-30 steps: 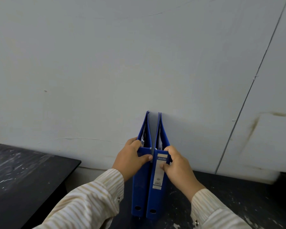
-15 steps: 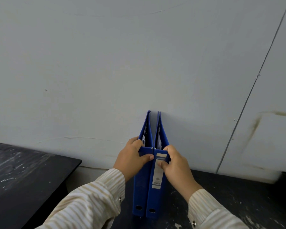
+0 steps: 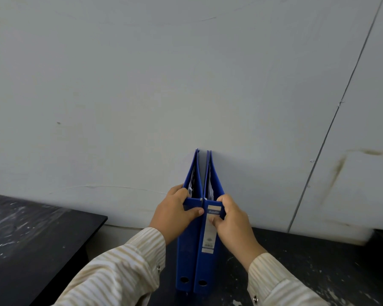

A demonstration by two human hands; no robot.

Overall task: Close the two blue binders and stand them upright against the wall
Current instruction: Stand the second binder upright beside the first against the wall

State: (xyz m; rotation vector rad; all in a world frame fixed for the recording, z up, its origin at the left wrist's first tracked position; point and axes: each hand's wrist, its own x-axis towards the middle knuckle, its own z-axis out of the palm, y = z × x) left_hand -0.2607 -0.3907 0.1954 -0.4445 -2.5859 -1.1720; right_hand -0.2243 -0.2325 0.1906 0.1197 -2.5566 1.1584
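Note:
Two closed blue binders stand upright side by side on a black table, spines toward me, far edges touching the pale wall (image 3: pixel 186 85). The left binder (image 3: pixel 187 250) has a plain spine. The right binder (image 3: pixel 205 268) carries a white spine label. My left hand (image 3: pixel 175 214) grips the top of the left binder, thumb across its spine. My right hand (image 3: pixel 232 221) grips the top of the right binder, thumb on the label. White papers show inside both from above.
The black scuffed table (image 3: pixel 307 261) runs to the right under the binders. A second black table (image 3: pixel 31 235) stands to the left, with a gap between them. A thin cable (image 3: pixel 332 120) runs diagonally down the wall at right.
The binders and both hands have barely shifted; the two spines are pressed a little closer together than a second ago.

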